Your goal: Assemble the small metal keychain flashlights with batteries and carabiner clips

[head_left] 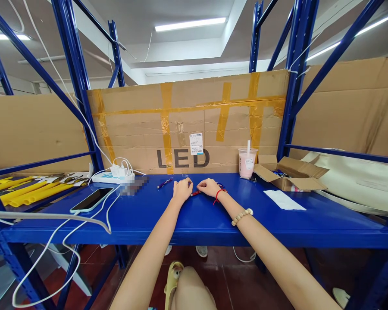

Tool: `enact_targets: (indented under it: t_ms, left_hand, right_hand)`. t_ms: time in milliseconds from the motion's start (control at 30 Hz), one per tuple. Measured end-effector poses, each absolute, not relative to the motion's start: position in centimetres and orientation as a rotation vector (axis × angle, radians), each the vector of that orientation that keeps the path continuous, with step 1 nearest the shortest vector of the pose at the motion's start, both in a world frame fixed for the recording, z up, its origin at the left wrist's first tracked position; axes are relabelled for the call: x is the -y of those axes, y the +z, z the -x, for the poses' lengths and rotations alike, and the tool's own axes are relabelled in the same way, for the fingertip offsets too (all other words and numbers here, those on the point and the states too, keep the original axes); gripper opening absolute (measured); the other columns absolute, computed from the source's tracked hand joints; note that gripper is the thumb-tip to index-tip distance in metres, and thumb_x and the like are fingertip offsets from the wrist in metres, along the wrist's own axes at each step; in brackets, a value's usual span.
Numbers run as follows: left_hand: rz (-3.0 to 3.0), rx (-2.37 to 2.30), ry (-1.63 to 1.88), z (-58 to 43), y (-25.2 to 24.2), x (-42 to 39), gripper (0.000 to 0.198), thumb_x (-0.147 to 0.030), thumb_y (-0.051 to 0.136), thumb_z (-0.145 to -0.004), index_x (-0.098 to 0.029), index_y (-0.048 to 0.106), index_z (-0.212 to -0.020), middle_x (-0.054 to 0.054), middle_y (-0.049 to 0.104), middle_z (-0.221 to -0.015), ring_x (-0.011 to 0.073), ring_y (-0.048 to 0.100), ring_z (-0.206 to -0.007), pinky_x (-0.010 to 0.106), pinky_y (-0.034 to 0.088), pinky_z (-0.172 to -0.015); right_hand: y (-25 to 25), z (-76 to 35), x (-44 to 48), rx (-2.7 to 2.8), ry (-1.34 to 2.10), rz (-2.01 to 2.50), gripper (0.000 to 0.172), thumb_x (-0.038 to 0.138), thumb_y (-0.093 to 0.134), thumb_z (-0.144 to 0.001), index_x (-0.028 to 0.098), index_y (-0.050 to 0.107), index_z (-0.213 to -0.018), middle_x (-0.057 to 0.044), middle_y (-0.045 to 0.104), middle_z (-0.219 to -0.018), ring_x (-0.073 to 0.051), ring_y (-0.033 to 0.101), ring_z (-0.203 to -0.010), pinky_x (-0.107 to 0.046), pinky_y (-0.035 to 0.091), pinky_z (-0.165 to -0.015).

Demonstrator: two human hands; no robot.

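Note:
My left hand [183,189] rests on the blue shelf top with its fingers curled together. Whatever it may hold is hidden by the fingers. Just beside it, my right hand [209,188] is closed, and a short red pen [195,193] sticks out from its fingertips towards the left hand. A dark blue pen [164,184] lies to the left of my left hand. Behind my right wrist a small blue pen-like piece [220,185] shows in part.
A phone [92,200] and a white power strip [111,177] with cables are at left. To the right stand a pink drink cup [247,163], an open cardboard box [289,174] and a white paper [284,200]. Cardboard marked LED [136,133] closes the back.

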State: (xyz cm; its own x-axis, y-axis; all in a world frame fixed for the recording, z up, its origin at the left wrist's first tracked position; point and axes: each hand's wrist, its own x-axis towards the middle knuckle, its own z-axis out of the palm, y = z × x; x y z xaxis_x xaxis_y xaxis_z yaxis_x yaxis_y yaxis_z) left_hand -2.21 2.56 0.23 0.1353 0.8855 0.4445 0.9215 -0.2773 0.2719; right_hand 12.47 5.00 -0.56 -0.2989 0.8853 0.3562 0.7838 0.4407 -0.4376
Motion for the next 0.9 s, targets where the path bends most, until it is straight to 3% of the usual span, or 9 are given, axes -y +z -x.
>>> enact_targets:
  t_ms: [333, 500, 900]
  left_hand:
    - [2.208, 1.875, -1.023, 2.3, 0.6, -2.4, 0.014, -0.025, 0.042, -0.085, -0.019, 0.046, -0.073, 0.002, 0.065, -0.084, 0.0186, 0.058, -0.084, 0.036, 0.033, -0.084]
    - [2.176, 1.892, -1.019, 2.4, 0.8, -2.4, 0.014, -0.024, 0.045, -0.084, -0.018, 0.045, -0.071, 0.002, 0.065, -0.082, 0.0188, 0.058, -0.085, 0.035, 0.033, -0.085]
    - [2.212, 1.905, -0.959, 2.3, 1.3, -1.9, 0.014, -0.016, 0.038, -0.086, -0.020, 0.052, -0.088, 0.002, 0.066, -0.085, 0.0178, 0.060, -0.087, 0.032, 0.035, -0.083]
  right_hand:
    - [-0.4, -12.4, -4.9, 2.154, 0.189, 1.279, 0.018, 0.032, 0.056, -0.074, 0.023, 0.070, -0.079, 0.001, 0.068, -0.080, -0.013, 0.061, -0.076, -0.020, 0.043, -0.066]
    - [-0.5, -12.4, -5.0, 2.216, 0.246, 1.163, 0.029, 0.046, 0.057, -0.074, 0.020, 0.070, -0.075, -0.001, 0.069, -0.079, -0.014, 0.061, -0.075, -0.021, 0.043, -0.064]
    - [-0.4, -12.5, -5.0, 2.267, 0.355, 1.100, 0.039, 0.056, 0.066, -0.059, 0.021, 0.071, -0.076, 0.000, 0.069, -0.077, -0.014, 0.061, -0.075, -0.020, 0.042, -0.064]
